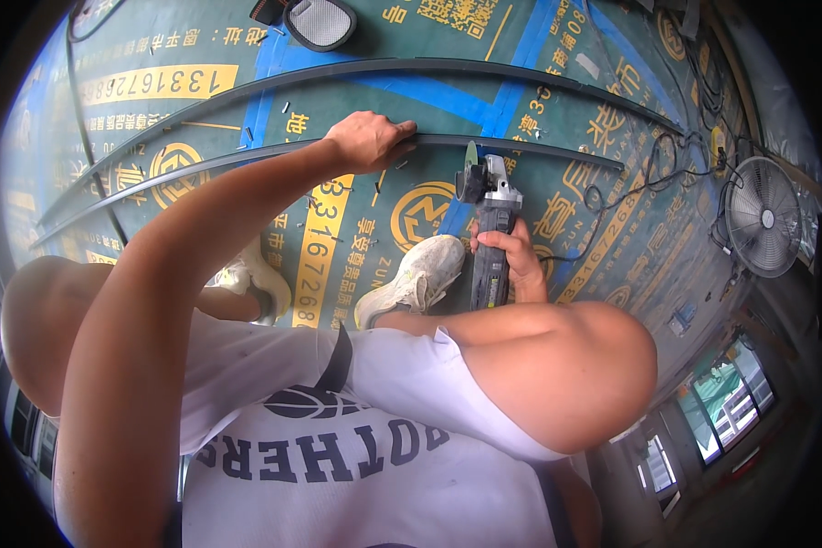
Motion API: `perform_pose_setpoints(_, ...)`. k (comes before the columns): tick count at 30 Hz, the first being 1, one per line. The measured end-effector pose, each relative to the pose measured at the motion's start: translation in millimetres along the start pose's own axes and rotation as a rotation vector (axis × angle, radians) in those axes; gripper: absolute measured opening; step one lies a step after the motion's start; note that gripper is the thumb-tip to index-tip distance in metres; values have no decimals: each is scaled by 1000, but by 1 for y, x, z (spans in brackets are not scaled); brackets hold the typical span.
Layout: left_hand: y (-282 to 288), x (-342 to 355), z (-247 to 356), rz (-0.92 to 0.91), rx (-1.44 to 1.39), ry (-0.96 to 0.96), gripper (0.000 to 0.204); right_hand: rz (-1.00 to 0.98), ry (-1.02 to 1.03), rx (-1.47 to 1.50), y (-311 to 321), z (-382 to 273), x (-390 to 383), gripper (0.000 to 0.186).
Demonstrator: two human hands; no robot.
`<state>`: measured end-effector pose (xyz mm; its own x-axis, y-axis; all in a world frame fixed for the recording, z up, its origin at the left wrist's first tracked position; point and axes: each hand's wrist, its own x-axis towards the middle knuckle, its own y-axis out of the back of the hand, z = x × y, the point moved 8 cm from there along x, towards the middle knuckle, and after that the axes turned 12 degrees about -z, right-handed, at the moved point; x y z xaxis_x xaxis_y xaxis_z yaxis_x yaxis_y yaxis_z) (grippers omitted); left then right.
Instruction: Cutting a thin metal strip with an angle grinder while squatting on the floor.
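My right hand is wrapped round the body of a grey and black angle grinder. Its thin green disc stands upright at the edge of a long, dark, narrow strip; whether they touch I cannot tell. My left hand is closed over the same strip, to the left of the disc, thumb and fingers bunched on it. Farther off, a second dark strip lies roughly alongside the first.
Printed green sheeting with blue tape covers the floor, with small dark bits scattered over it. A grey mesh-topped object lies at the far side. Black cable loops on the right, near a round fan. My shoes are close to the grinder.
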<state>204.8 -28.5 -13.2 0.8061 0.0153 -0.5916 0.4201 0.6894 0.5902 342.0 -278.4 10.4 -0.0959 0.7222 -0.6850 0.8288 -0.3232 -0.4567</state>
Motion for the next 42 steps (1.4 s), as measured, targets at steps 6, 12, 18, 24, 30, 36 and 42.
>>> perform_pose_setpoints(6, -3, 0, -1, 53, -19, -18, 31, 14, 7, 4, -2, -2, 1, 43)
perform_pose_setpoints(12, -6, 1, -3, 69, -3, -22, 30, 5, 17, -25, -1, -6, 4, 43)
perform_pose_setpoints(18, -3, 0, 0, 87, 1, -42, 30, 68, 29, 1, 6, -5, -4, 44)
perform_pose_setpoints(24, -3, -1, 0, 84, -25, -37, 31, 80, 20, 9, 12, -4, -8, 47)
perform_pose_setpoints(30, -2, -3, 1, 11, -5, -5, 37, 124, 68, 92, 7, -6, -17, 49)
perform_pose_setpoints(36, -16, -13, -10, 152, 87, 2, 29, 97, 82, 103, 5, -10, -31, 61)
perform_pose_setpoints(42, -11, -66, -49, 1, 495, -36, 32, 106, 107, 118, -4, -15, -49, 61)
